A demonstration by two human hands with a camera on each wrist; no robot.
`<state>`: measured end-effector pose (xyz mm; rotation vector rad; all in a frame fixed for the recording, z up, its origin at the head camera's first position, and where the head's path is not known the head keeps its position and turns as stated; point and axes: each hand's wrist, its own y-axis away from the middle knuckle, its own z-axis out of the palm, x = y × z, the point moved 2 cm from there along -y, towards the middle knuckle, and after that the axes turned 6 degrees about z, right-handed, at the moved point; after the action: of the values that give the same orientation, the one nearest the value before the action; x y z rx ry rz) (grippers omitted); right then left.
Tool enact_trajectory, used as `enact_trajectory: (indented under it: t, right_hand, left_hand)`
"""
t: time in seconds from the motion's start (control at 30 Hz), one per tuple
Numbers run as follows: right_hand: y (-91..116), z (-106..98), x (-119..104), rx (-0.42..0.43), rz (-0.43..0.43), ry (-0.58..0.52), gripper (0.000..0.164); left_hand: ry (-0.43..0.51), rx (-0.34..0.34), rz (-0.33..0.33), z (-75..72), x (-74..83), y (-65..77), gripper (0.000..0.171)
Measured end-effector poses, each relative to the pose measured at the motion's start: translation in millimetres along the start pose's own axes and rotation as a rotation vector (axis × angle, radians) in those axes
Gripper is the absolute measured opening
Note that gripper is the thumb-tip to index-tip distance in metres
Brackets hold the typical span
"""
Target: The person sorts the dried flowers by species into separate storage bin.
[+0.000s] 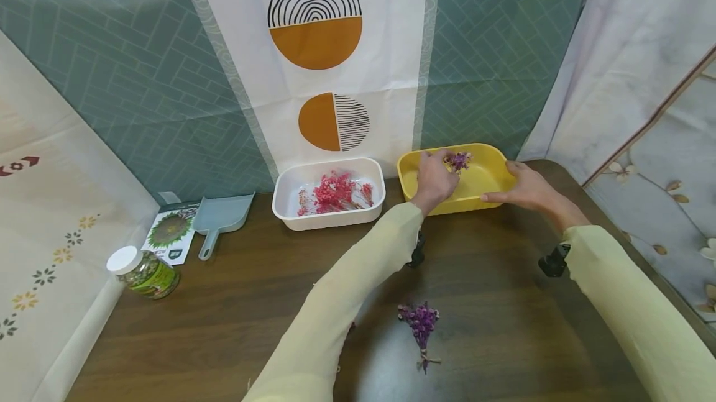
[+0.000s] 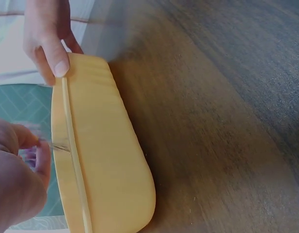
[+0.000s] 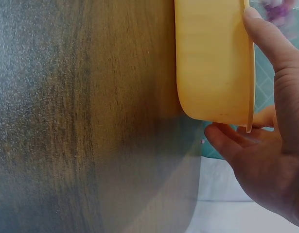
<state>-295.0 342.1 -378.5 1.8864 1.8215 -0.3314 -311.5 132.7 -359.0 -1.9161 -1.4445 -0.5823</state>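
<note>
My left hand [image 1: 436,179] pinches the thin stems of a small purple dried-flower bunch [image 1: 458,161] over the yellow plastic tub [image 1: 480,204]. In the left wrist view, the stems show between thumb and finger of the left hand [image 2: 18,170], close to the tub's rim. At the tub's right end, my right hand [image 1: 526,187] grips the wall, thumb at the front rim and fingers round the end, as the right wrist view shows of this hand [image 3: 271,150]. A second purple bunch [image 1: 422,330], tied with twine, lies on the table nearer to me.
Left of the tub stands a white tub [image 1: 324,222] with pink dried flowers [image 1: 335,191]. Farther left lie a grey dustpan [image 1: 220,214], a sunflower seed packet [image 1: 170,234] and a white-lidded jar [image 1: 144,271]. Small dark bits on the table [image 1: 224,327] lie partly hidden beside my left sleeve.
</note>
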Motion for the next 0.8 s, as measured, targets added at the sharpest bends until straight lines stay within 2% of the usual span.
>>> enact_trajectory:
  t: [0.17,0.5,0.73,0.8]
  right_hand:
    - [-1,1,-2,-0.008,-0.01,0.007,0.127]
    - [-2,1,0,-0.021,-0.008,0.005,0.128]
    - [-2,2,4,-0.012,-0.003,0.005,0.128]
    - [-3,2,4,-0.007,-0.008,0.01,0.129]
  left_hand:
    - [0.047,-0.012,0.017,-1.4,-6.1,1.0,0.052]
    - [0.089,-0.067,0.103,-16.8,-19.2,6.0,0.052]
    - [0.158,-0.123,0.089,-30.0,-14.4,15.9,0.051]
    - [0.187,-0.137,0.104,-36.4,-11.8,21.6,0.05]
